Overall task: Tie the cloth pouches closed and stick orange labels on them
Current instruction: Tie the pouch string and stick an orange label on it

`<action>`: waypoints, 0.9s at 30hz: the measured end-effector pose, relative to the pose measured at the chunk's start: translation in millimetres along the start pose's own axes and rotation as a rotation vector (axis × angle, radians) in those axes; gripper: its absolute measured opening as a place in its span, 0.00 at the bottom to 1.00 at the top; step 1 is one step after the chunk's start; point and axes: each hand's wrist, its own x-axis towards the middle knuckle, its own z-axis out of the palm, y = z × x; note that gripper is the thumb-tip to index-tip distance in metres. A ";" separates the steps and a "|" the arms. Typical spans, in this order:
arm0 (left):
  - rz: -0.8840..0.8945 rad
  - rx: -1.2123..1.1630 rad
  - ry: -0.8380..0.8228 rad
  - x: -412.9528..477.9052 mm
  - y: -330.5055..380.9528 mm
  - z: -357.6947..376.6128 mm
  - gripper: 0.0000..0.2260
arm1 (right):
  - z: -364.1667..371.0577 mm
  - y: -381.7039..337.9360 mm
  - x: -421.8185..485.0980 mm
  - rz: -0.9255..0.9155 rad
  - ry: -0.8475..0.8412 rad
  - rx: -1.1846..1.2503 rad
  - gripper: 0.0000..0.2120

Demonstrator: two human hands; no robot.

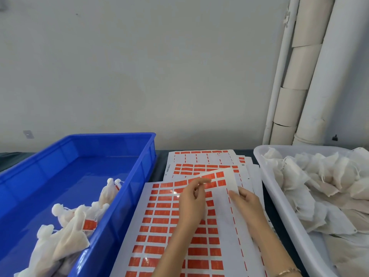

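Observation:
A large sheet of orange labels (159,226) lies on the table in front of me. Above its top right corner I hold a cut strip of label sheet (229,178) raised off the pile. My left hand (190,204) pinches an orange label at the strip's left end with thumb and fingers. My right hand (246,200) grips the strip's white right end. Tied cloth pouches (67,236), some bearing an orange label, lie in the blue tray (127,196) on the left. Unlabelled cloth pouches (319,176) fill the white bin (279,196) on the right.
More label sheets (199,158) are stacked behind the front one, fanned toward the white bin. A grey wall stands close behind the table, with wrapped pipes (299,76) at the right. The far half of the blue tray holds no pouches.

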 end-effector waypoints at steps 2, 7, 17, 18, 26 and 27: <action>0.084 0.097 0.014 2.1 -1.9 9.3 0.09 | -3.9 -0.4 0.3 0.025 -0.045 0.050 0.06; 0.217 0.192 -0.015 -1.6 -13.9 29.4 0.14 | -10.7 0.1 1.2 0.050 -0.126 0.180 0.10; 0.298 0.181 0.023 3.1 -22.7 28.1 0.18 | -8.1 -3.5 1.8 0.147 -0.093 0.183 0.06; 0.293 0.160 0.035 3.7 -23.6 28.0 0.17 | -7.8 -2.9 1.9 0.151 -0.092 0.181 0.08; 0.220 0.091 0.035 9.3 -32.8 27.9 0.11 | -0.6 -0.5 4.6 0.150 -0.078 0.107 0.04; 0.218 0.097 0.035 9.4 -33.1 27.7 0.11 | 0.4 -1.0 3.6 0.138 -0.064 0.103 0.05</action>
